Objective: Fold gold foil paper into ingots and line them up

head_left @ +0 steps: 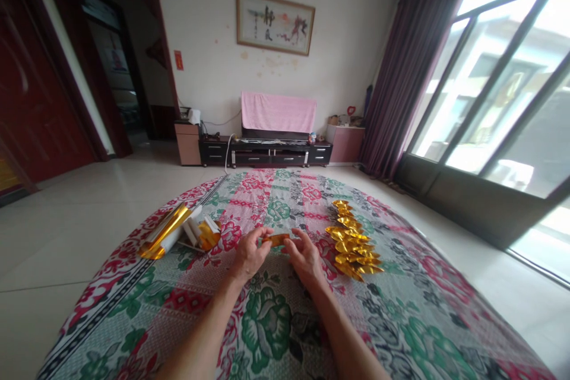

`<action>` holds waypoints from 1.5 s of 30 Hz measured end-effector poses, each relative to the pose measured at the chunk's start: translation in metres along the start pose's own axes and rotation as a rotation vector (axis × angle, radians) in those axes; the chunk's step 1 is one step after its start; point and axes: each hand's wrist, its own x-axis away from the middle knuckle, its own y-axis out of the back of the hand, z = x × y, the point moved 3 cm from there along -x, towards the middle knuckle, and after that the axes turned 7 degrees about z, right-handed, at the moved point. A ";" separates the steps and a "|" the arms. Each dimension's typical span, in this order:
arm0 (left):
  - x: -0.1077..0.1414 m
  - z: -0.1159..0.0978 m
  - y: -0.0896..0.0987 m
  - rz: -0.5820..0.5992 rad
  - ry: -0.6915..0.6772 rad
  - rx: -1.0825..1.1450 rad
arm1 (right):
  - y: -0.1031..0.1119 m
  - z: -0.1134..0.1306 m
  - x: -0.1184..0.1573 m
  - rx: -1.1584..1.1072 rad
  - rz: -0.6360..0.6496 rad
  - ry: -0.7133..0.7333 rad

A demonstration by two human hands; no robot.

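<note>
A small folded strip of gold foil paper (278, 240) spans the gap between my two hands, just above the patterned cloth. My left hand (252, 254) pinches its left end between thumb and fingers. At the other end, my right hand (305, 254) grips it the same way. Off to the right lie several folded gold foil pieces (351, 240), pointed at the ends and set in overlapping rows. On the left rests a roll of gold foil (167, 231), and beside it a tray (192, 244) with white and gold paper pieces.
A flowered cloth (267, 332) in red, green and grey covers the round table. Beyond it stands a low black cabinet (269, 154) with a pink cloth (278, 111) draped over something on top. Tall windows (490, 83) and a purple curtain (401, 65) are at right.
</note>
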 end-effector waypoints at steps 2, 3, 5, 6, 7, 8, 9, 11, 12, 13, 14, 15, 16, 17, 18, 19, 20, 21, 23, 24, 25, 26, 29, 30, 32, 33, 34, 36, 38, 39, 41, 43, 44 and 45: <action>0.001 -0.002 -0.003 0.039 -0.013 0.007 | 0.001 0.000 0.000 -0.087 -0.001 -0.005; 0.001 -0.002 -0.005 0.052 -0.015 0.017 | 0.002 0.000 0.000 -0.115 -0.006 -0.001; 0.001 0.000 -0.007 0.050 -0.007 0.058 | 0.003 0.000 -0.001 -0.150 -0.028 0.018; 0.001 0.001 -0.008 0.041 0.006 0.098 | 0.004 -0.001 -0.001 -0.164 -0.042 0.027; 0.000 0.002 -0.008 0.033 0.027 0.150 | 0.004 -0.002 -0.002 -0.180 -0.055 0.038; 0.000 0.004 -0.009 0.032 0.050 0.211 | 0.004 -0.002 -0.002 -0.196 -0.065 0.048; 0.000 0.005 -0.010 0.040 0.075 0.276 | 0.004 -0.003 -0.003 -0.212 -0.072 0.058; -0.001 0.006 -0.011 0.072 0.125 0.383 | 0.004 -0.004 -0.003 -0.230 -0.071 0.072; -0.002 0.007 -0.012 0.083 0.144 0.418 | 0.004 -0.004 -0.003 -0.228 -0.071 0.076; -0.002 0.007 -0.012 0.084 0.158 0.445 | 0.003 -0.004 -0.003 -0.219 -0.071 0.078; -0.002 0.007 -0.011 0.076 0.167 0.468 | 0.003 -0.004 -0.003 -0.208 -0.070 0.077; -0.003 0.007 -0.011 0.063 0.172 0.488 | 0.003 -0.004 -0.003 -0.200 -0.069 0.074; -0.003 0.007 -0.010 0.049 0.174 0.504 | 0.003 -0.004 -0.003 -0.193 -0.066 0.070; -0.003 0.008 -0.010 0.037 0.169 0.514 | 0.002 -0.003 -0.002 -0.188 -0.060 0.061; -0.004 0.008 -0.010 0.029 0.160 0.517 | 0.002 -0.003 -0.002 -0.184 -0.049 0.048; -0.004 0.009 -0.009 0.022 0.148 0.511 | 0.002 -0.003 -0.002 -0.179 -0.037 0.034; -0.004 0.009 -0.009 0.020 0.135 0.499 | 0.002 -0.003 -0.002 -0.174 -0.027 0.022; -0.004 0.009 -0.009 0.023 0.122 0.486 | 0.002 -0.002 -0.002 -0.165 -0.020 0.016; -0.004 0.008 -0.008 0.036 0.104 0.456 | 0.002 -0.001 -0.001 -0.147 -0.020 0.028; -0.003 0.007 -0.008 0.046 0.102 0.441 | 0.003 0.000 -0.001 -0.135 -0.023 0.042; -0.003 0.006 -0.008 0.056 0.103 0.426 | 0.003 0.000 -0.001 -0.118 -0.023 0.056; -0.003 0.005 -0.008 0.065 0.104 0.414 | 0.003 0.000 -0.001 -0.100 -0.019 0.066; -0.002 0.003 -0.008 0.087 0.110 0.400 | 0.002 0.001 0.000 -0.066 -0.004 0.071; -0.002 0.003 -0.008 0.093 0.111 0.401 | 0.002 0.001 0.001 -0.058 -0.001 0.063; -0.002 0.004 -0.009 0.093 0.110 0.405 | 0.002 0.002 0.002 -0.046 -0.004 0.044; -0.002 0.004 -0.009 0.090 0.108 0.405 | 0.002 0.002 0.002 -0.040 -0.006 0.036; -0.002 0.005 -0.009 0.088 0.105 0.406 | 0.002 0.003 0.002 -0.037 -0.009 0.030; -0.002 0.006 -0.009 0.089 0.099 0.408 | 0.002 0.004 0.003 -0.042 -0.018 0.029; -0.002 0.007 -0.010 0.093 0.099 0.409 | 0.002 0.004 0.002 -0.046 -0.019 0.028; -0.002 0.008 -0.010 0.094 0.100 0.411 | 0.002 0.003 0.002 -0.044 -0.018 0.027; -0.002 0.009 -0.011 0.098 0.099 0.413 | 0.002 0.001 0.001 -0.037 -0.016 0.029; -0.002 0.010 -0.011 0.102 0.093 0.404 | 0.002 -0.001 0.001 -0.018 -0.014 0.041; -0.002 0.010 -0.012 0.104 0.087 0.386 | 0.002 -0.002 0.000 0.001 -0.017 0.052; -0.002 0.010 -0.012 0.100 0.078 0.354 | 0.002 -0.003 0.000 0.030 -0.024 0.066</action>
